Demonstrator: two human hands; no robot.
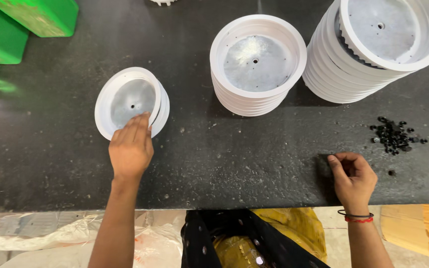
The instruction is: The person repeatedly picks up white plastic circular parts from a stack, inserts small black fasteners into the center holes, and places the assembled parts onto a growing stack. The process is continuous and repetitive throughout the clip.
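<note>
My left hand (131, 148) rests its fingertips on the near rim of a small stack of white round plastic discs (127, 99) on the black table (234, 159). My right hand (352, 179) hovers at the table's front right with fingers curled and pinched together; I cannot see anything between them. A pile of small black pieces (394, 136) lies just beyond and to the right of that hand.
A taller stack of white discs (257, 63) stands at the centre back, and a still taller one (373, 44) at the back right. Green plastic objects (21, 22) sit at the far left corner. Below the table edge are bags in yellow and black (254, 238).
</note>
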